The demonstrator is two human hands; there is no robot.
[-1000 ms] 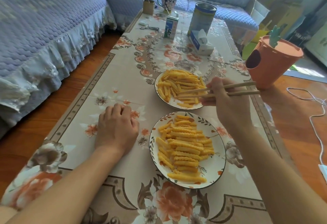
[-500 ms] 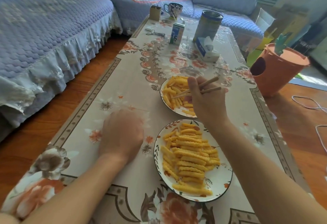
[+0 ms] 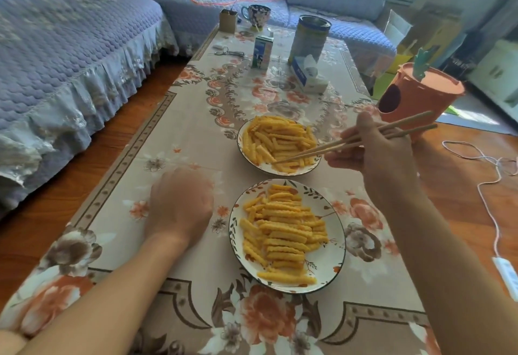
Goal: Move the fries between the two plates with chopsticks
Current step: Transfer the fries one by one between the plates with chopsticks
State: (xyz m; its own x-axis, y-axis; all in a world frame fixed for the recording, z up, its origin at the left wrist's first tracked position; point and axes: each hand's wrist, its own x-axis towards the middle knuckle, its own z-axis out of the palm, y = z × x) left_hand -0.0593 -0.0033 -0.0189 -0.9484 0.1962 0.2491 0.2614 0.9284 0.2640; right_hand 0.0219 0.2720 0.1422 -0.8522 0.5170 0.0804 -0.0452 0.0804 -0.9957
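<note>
Wooden chopsticks (image 3: pixel 356 139) now slant down from the right hand (image 3: pixel 375 155) to the near side of the far plate (image 3: pixel 243 150), their tips close together and touching the fries (image 3: pixel 277 139) piled there; half a second ago that hand sat directly over the plate with the sticks pointing up and away, so it has drawn back to the right and swung the tips in low. The right fingers (image 3: pixel 340 158) are curled round the sticks about midway along their length. Whether a fry is already pinched between the tips cannot be told, though the closeness of the tips suggests a pick-up is being tried, which I take as the start of a carry toward the near plate (image 3: pixel 333 259). That plate holds its own heap of crinkle fries (image 3: pixel 283 231), leaving bare rim on its right and near sides for a drop. The left hand (image 3: pixel 180 203) rests palm-down on the surface (image 3: pixel 179 136) just beside the near plate, blurred, holding nothing, as it did a second ago. The two plates lie nearly touching, so the path between them is short and unobstructed. The surface's right edge runs close beside both plates, with an orange bin (image 3: pixel 417 99) on the floor beyond it near the chopstick ends; on the left there is wide cloth before the edge.
</note>
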